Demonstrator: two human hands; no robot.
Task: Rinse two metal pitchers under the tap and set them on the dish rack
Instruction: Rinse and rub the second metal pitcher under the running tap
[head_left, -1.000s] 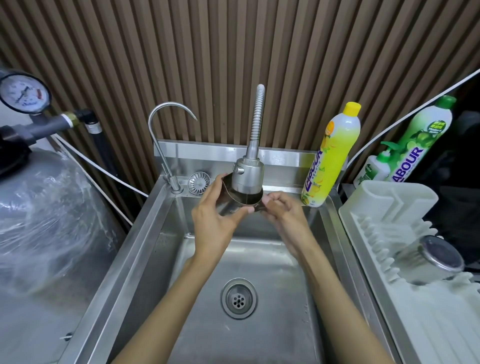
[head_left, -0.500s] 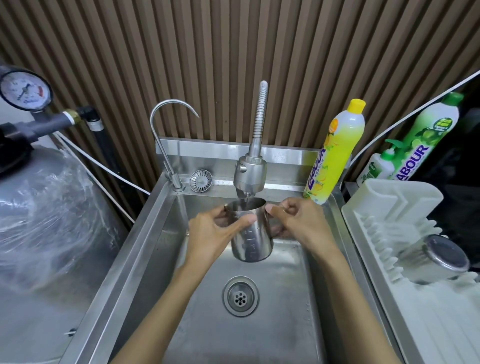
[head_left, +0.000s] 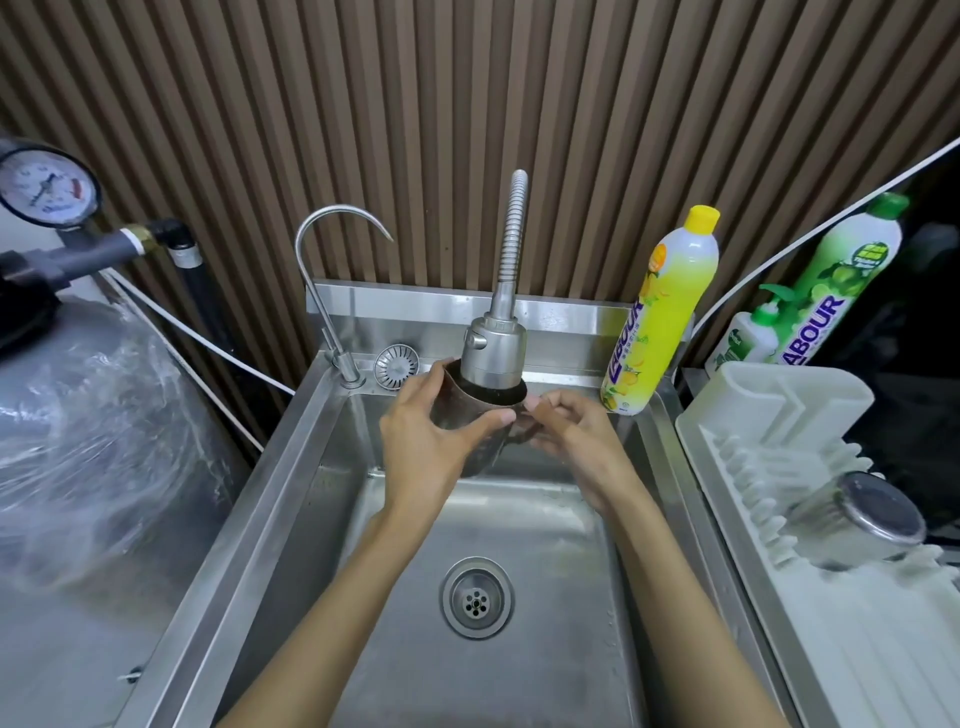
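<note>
Your left hand (head_left: 426, 441) wraps the pitcher (head_left: 467, 415); your right hand (head_left: 571, 441) pinches its handle side, holding it up around the tap head (head_left: 493, 353). The other pitcher (head_left: 857, 525) lies on the dish rack (head_left: 779, 405); this one is likely mid-rinse, racking left.

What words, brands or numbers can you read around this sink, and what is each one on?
"LABOUR": on the yellow bottle, running up its side.
"ABOUR": on the green bottle; the first letter is hidden behind the small white bottle.
Too blurred to read: the numbers on the gauge dial, the small print and badges on both big bottles, and the small white bottle's label.
</note>
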